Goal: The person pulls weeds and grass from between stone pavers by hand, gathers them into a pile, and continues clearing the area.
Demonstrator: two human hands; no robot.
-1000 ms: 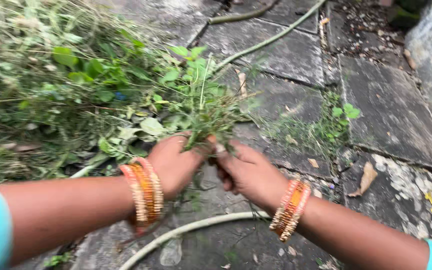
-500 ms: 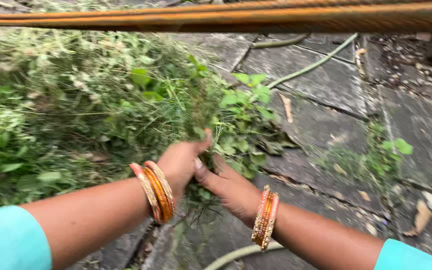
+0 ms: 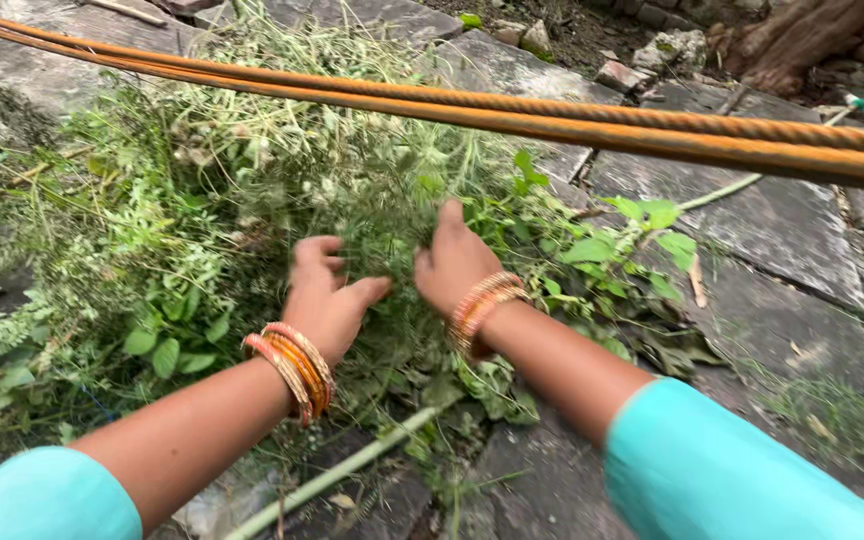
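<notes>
A big heap of pulled green weeds and grass [image 3: 202,210] lies on grey stone paving. My left hand [image 3: 324,300] rests on top of the heap with fingers curled and thumb spread; nothing is gripped in it. My right hand [image 3: 452,258] presses palm down on the weeds just to the right, fingers pushed into the greenery. Both wrists carry orange and gold bangles [image 3: 292,368], and both arms have turquoise sleeves.
Rusty orange metal bars [image 3: 652,125] cross the view diagonally above the heap. A pale hose [image 3: 337,475] runs over the stone slabs [image 3: 782,230] below my arms. Loose stones and a tree trunk base [image 3: 792,40] sit at the back right.
Both hands moved forward from holding a bunch of weeds together to resting apart on the heap. The bunch is no longer in my hands. The view swung up and left.
</notes>
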